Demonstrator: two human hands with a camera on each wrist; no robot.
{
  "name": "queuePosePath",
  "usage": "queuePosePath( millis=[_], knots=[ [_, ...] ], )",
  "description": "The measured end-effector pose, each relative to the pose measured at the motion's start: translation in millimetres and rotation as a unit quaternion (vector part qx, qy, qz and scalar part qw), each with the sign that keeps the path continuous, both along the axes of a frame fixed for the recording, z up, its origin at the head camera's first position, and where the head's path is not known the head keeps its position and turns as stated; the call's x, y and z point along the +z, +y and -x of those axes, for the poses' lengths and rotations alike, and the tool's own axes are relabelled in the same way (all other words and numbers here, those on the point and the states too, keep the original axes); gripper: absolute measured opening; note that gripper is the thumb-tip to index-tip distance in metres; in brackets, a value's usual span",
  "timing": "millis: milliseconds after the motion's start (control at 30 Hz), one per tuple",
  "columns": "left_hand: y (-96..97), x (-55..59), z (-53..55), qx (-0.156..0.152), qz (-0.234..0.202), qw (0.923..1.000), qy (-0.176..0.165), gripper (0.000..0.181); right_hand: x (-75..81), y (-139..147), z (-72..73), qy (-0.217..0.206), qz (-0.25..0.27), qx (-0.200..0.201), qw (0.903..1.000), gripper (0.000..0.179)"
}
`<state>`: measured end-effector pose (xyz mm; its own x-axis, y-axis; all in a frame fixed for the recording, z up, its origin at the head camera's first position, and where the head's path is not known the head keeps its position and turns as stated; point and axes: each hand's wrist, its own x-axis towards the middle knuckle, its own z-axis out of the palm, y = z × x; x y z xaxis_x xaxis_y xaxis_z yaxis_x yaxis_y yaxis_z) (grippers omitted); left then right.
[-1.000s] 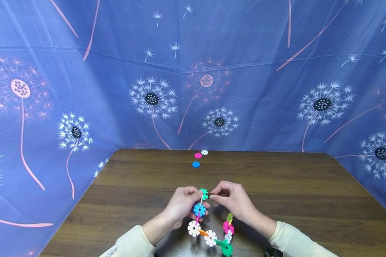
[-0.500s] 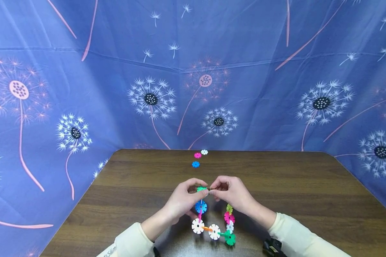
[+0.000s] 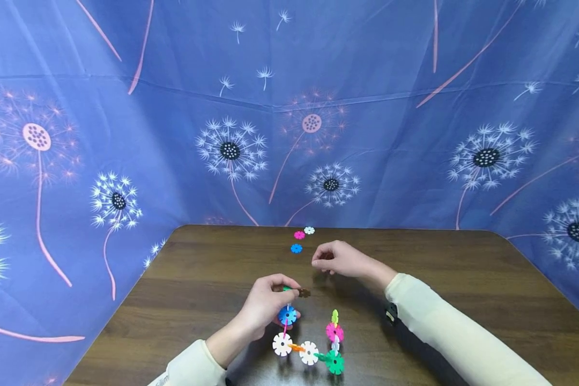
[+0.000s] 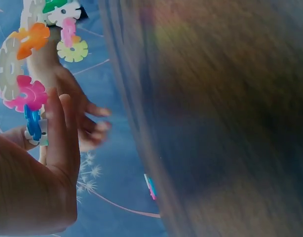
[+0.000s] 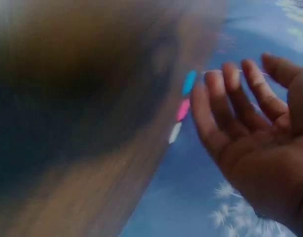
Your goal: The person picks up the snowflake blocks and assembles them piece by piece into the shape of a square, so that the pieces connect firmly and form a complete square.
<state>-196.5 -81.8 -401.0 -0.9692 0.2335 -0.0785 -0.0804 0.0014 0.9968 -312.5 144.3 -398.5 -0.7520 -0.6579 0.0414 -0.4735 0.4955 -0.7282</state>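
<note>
My left hand (image 3: pixel 265 305) pinches the far left end of a chain of interlocking plastic discs, gripping at a mostly hidden green disc (image 3: pixel 287 288). A brown disc (image 3: pixel 304 292) sticks out past the fingertips. From there the chain runs through a blue disc (image 3: pixel 287 315), a white disc (image 3: pixel 282 344), an orange one (image 3: pixel 296 348) and a green disc (image 3: pixel 335 362). It bends up to a pink disc (image 3: pixel 334 332) and a yellow-green end disc (image 3: pixel 335 317). Over the table beyond it, my right hand (image 3: pixel 344 260) holds nothing, its fingers loosely bent in the right wrist view.
Loose on the wooden table (image 3: pixel 212 268), near its back edge, lie a blue disc (image 3: pixel 296 249), a pink disc (image 3: pixel 299 235) and a white disc (image 3: pixel 309 230). A blue curtain (image 3: pixel 395 123) with dandelion prints hangs behind and around the table.
My right hand has let go of the brown disc and moved away toward the loose discs at the back. My left hand has shifted slightly left and down with the chain.
</note>
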Motion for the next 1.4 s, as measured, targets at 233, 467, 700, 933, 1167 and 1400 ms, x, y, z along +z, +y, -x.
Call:
queuePosePath(
  millis=[233,467,700,933,1167,1400],
  knots=[
    [-0.8,-6.1,-3.9,-0.004,-0.018,0.9998,-0.010,0.019,-34.4,-21.8,42.4,0.216,-0.189,-0.014,0.9577,0.013],
    [-1.9,-4.7,-4.8,0.006,-0.021,0.9996,-0.020,0.018,-48.1,-44.5,56.9,0.274,-0.251,-0.001,0.9283,0.033],
    [-5.3,1.3,-3.2,0.007,-0.025,0.9996,-0.015,0.019,-41.6,-43.4,62.0,0.334,-0.219,0.031,0.9163,0.007],
    [-7.0,3.7,-1.1,0.003,-0.021,0.9996,-0.017,0.019,-37.8,-31.1,44.6,0.351,-0.203,0.062,0.9121,0.034],
    [-7.1,2.9,0.1,0.002,-0.023,0.9996,-0.017,0.019,-38.0,-10.6,19.9,0.327,-0.144,0.042,0.9330,0.020],
    [-5.8,3.1,3.0,0.008,-0.022,0.9996,-0.015,0.020,-31.1,7.3,-16.8,0.076,0.009,-0.060,0.9952,0.006]
  ],
)
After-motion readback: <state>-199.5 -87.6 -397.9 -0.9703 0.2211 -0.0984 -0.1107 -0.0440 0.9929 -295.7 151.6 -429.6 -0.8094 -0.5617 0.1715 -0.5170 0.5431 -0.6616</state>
